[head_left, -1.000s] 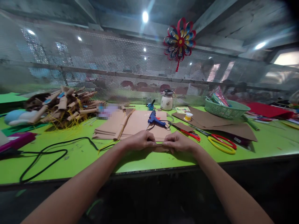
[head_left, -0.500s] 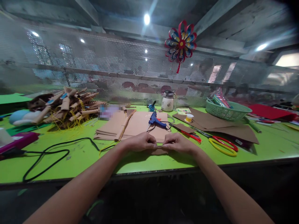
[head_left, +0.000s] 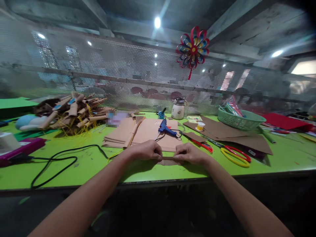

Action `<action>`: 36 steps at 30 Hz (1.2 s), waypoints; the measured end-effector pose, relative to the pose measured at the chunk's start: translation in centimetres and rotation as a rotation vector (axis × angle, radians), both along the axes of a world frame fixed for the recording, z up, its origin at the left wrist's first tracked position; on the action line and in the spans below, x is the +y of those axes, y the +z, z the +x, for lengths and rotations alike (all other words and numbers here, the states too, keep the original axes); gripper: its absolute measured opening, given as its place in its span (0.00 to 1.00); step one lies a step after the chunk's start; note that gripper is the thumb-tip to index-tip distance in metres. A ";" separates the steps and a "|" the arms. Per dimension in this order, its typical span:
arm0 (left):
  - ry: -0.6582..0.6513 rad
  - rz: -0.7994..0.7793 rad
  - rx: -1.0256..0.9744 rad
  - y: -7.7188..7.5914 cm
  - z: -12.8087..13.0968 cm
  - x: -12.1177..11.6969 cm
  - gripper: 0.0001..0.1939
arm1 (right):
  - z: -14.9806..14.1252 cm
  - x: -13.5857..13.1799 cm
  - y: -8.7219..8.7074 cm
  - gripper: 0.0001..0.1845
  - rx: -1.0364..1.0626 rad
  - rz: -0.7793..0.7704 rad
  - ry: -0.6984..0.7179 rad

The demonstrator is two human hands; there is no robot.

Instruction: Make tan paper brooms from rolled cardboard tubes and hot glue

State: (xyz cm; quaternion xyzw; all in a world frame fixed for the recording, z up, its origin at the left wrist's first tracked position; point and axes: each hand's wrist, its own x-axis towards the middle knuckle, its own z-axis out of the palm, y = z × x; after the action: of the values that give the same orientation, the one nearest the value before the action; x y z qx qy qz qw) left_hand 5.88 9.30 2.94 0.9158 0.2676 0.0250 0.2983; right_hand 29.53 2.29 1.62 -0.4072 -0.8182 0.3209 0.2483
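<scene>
Between my two hands is a small piece of brown paper (head_left: 169,162), with a narrow rolled or folded strip along its upper edge. My left hand (head_left: 149,151) pinches the left end of that edge, fingers curled. At the right end, my right hand (head_left: 187,154) grips it the same way. Much of the paper is hidden under the fingers. Just beyond lies a stack of brown paper sheets (head_left: 145,130), with a blue glue gun (head_left: 166,127) resting on it. A paper roll with a fringed end (head_left: 132,133) lies across the stack.
Scissors with red and yellow handles (head_left: 235,154) lie to the right, near a small yellow-and-white spool (head_left: 199,126). Behind are a green basket (head_left: 242,118) and a white jar (head_left: 178,109). At left, a black cable (head_left: 56,156) crosses before a pile of paper rolls (head_left: 74,113).
My hands have moved slightly apart along the paper's edge, showing more of the strip between them. The view has shifted slightly.
</scene>
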 end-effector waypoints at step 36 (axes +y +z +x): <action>-0.098 0.816 -0.055 -1.6 -1.7 -7.5 0.08 | -2.5 -5.3 -1.7 0.17 -0.517 0.773 0.024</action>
State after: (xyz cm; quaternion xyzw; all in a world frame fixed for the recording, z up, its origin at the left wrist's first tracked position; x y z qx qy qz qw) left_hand 4.14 1.75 1.39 0.9697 0.1837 0.1392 -0.0813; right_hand 27.07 -3.04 -0.12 -0.3418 -0.9176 -0.1168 0.1662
